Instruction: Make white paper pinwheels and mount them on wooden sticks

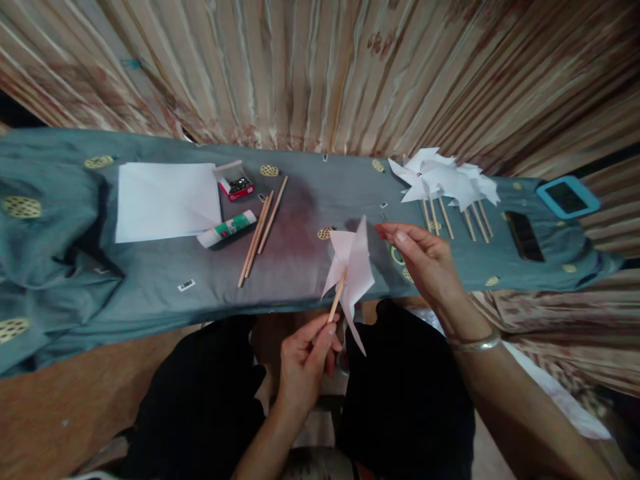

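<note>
A white paper pinwheel [357,270] on a thin wooden stick [337,297] is held tilted up above the table's front edge. My left hand [306,360] is closed around the lower part of that stick. To the right of the paper blades, my right hand [425,257] has its fingers stretched toward them, with a small gap between. I see nothing held in it. Partly hidden below its fingers lies a pair of scissors [396,255] with a greenish-yellow handle.
Finished pinwheels [430,177] lie at the right, near a black phone [524,237] and a blue-framed device [569,197]. On the left are white paper sheets [167,200], a glue stick [227,229], a red box of pins [236,183] and loose sticks [257,237]. A curtain [300,73] hangs behind.
</note>
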`<action>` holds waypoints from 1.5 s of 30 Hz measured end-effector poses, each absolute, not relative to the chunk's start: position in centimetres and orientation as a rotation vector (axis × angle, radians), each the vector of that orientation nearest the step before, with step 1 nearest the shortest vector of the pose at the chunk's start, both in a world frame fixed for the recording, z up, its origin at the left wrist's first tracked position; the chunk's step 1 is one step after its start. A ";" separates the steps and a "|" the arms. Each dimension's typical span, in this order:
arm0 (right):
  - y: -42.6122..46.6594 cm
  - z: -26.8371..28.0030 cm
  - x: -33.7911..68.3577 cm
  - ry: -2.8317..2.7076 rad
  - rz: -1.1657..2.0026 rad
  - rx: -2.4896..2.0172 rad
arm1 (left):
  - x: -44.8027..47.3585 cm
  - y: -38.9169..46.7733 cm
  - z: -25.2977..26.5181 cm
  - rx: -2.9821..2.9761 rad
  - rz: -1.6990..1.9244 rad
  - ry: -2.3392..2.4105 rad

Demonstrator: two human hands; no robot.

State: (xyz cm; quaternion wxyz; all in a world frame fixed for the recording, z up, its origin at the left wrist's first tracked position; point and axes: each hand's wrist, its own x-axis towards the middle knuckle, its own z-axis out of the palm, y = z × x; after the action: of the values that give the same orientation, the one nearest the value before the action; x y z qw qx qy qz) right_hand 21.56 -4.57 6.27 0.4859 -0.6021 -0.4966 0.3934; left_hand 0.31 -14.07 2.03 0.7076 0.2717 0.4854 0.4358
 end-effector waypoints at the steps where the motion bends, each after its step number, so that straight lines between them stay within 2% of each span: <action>1: -4.8 6.2 21.5 -1.157 0.959 -1.427 | 0.4 -13.9 2.4 0.631 0.982 1.079; 7: -3.9 5.5 19.9 -0.865 1.014 -1.242 | 1.0 -12.3 2.5 0.758 1.036 1.051; 13: -2.4 2.2 20.1 -0.743 1.047 -1.222 | 1.5 -10.8 0.4 0.706 1.078 1.152; 22: -2.1 1.7 22.6 -0.913 0.987 -1.423 | 2.8 -11.0 0.2 0.768 1.071 1.197; 32: -4.5 1.5 25.4 -1.236 0.735 -1.634 | 2.2 -12.1 1.0 0.904 1.054 1.247; 38: -6.9 2.5 26.3 -1.346 0.572 -1.789 | 1.9 -12.5 2.0 1.303 1.102 1.321; 45: -7.8 1.8 25.7 -1.389 0.732 -1.739 | 3.3 -10.1 1.9 1.770 1.097 1.278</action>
State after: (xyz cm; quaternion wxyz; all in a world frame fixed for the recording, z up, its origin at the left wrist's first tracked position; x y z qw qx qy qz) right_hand 25.74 -7.79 1.78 0.3887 -0.6838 -0.5462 0.2879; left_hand 3.28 -10.07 1.91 0.3419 0.6806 0.4916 0.4220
